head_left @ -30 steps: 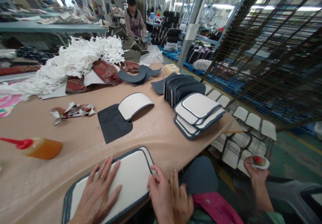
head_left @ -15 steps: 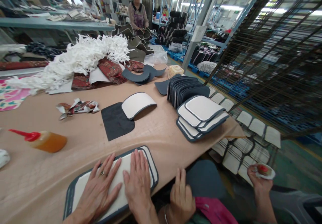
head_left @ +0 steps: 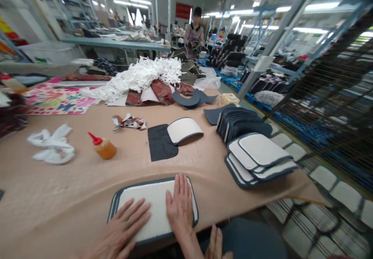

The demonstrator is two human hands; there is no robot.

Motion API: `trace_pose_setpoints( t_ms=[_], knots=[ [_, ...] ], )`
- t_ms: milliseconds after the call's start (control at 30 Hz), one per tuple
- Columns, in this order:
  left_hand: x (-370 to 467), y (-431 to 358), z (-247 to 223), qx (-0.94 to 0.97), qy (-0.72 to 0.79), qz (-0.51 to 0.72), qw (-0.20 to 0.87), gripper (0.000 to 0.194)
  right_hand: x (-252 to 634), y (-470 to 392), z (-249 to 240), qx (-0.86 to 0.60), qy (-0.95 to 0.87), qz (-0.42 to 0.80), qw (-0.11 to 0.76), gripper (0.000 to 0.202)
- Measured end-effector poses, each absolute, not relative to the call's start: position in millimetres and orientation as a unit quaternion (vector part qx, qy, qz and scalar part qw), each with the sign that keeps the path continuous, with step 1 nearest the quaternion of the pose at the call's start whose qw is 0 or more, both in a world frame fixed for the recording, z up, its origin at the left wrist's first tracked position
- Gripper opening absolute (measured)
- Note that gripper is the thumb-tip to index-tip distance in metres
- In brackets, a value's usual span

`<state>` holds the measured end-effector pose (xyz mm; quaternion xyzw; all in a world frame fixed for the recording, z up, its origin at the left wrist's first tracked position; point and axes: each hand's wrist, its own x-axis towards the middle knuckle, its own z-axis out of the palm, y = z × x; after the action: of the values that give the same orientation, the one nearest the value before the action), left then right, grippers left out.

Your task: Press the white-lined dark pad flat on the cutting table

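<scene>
Both your hands lie flat, fingers spread, pressing the white pad at 6 o'clock on the table — left hand, right hand. Next, judge: smooth toward its edges.

On the table, a padded panel lies at the near edge, with the left hand and right hand flat on it, side by side. Behind it lie a flat fabric piece and, overlapping its right side, a curved panel. To the left stands a glue bottle, and further left a crumpled cloth. To the right is a stack of padded panels, with a row of upright pieces behind it. A heap of strips lies at the far end.
</scene>
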<state>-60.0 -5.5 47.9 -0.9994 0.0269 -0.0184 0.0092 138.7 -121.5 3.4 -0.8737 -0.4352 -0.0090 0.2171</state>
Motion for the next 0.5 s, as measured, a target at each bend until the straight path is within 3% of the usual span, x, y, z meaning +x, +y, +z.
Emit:
trace_pose_setpoints(
  t_ms=[167, 267, 500],
  knots=[
    [-120, 14, 48, -0.99, -0.097, -0.098, -0.027, 0.048, 134, -120, -2, -0.872, -0.458, -0.046, 0.165, 0.058],
    [-80, 17, 49, -0.979, -0.149, -0.128, -0.046, 0.052, 132, -122, -5, -0.871, -0.465, -0.05, 0.154, 0.058],
    [-7, -8, 41, -0.988, -0.136, -0.021, -0.077, 0.065, 135, -124, -16, -0.869, -0.47, -0.061, 0.142, 0.06]
  ],
)
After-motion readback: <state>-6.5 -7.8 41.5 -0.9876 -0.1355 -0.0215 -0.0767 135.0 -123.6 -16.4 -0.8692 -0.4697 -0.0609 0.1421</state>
